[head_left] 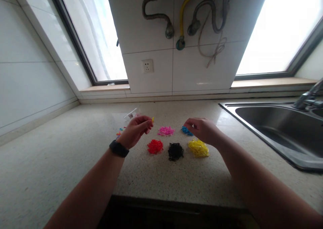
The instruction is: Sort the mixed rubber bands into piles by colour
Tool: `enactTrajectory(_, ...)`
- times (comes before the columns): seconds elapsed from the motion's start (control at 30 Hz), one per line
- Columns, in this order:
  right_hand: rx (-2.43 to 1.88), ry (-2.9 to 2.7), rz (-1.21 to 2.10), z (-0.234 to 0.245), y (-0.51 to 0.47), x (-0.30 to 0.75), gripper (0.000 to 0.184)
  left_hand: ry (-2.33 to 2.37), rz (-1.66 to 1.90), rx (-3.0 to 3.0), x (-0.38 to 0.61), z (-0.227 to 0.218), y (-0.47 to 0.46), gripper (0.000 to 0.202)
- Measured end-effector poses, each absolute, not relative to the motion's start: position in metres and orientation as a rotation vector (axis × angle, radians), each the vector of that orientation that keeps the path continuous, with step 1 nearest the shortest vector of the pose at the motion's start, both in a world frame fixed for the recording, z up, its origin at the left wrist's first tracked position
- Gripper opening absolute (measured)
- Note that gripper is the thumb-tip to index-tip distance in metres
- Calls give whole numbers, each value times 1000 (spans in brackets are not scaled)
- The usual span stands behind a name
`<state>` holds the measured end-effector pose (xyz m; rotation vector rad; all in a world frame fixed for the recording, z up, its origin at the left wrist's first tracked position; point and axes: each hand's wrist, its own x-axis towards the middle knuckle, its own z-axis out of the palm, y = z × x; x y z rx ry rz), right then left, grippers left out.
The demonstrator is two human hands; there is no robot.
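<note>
Small piles of tiny coloured bands lie on the speckled countertop [63, 161]: pink [166, 131], blue [186, 131], red [154, 146], black [175, 151] and yellow [198, 148]. My left hand [135, 130], with a black wristband, hovers left of the pink pile, its fingers pinched on a small yellow band [152, 120]. My right hand [203, 129] hangs over the blue pile, fingers curled together; what they hold, if anything, is hidden. A clear plastic bag [130, 115] and a few mixed loose bands [119, 132] lie behind my left hand.
A steel sink [275, 128] with a tap [309, 96] is set into the counter at the right. A tiled wall with a socket [147, 66] and hoses [181, 20] stands behind, between two windows. The counter's front edge runs just below my forearms.
</note>
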<state>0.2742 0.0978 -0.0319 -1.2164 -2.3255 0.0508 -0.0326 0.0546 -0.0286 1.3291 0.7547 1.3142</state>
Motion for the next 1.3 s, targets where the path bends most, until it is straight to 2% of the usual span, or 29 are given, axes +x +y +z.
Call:
enactTrajectory(0.4,-1193,-2338,63,-31,98,274,26,535,1336,1111,-27,-24,49,18)
enactTrajectory(0.77,-1184,-2198,140,-37,106,278,27,530,1318,1200,-25,-31,51,19)
enactTrajectory(0.87,-1177,-2112,171,-41,112,282,27,662,1297,1415,-22,-31,48,21)
enactTrajectory(1.0,-1156,-2041,163,-45,116,284,26,921,1077,1965,-3,-20,38,18)
enactTrajectory(1.3,-1150,-2024,139,-50,121,285,24,823,639,2745,65,-13,44,9)
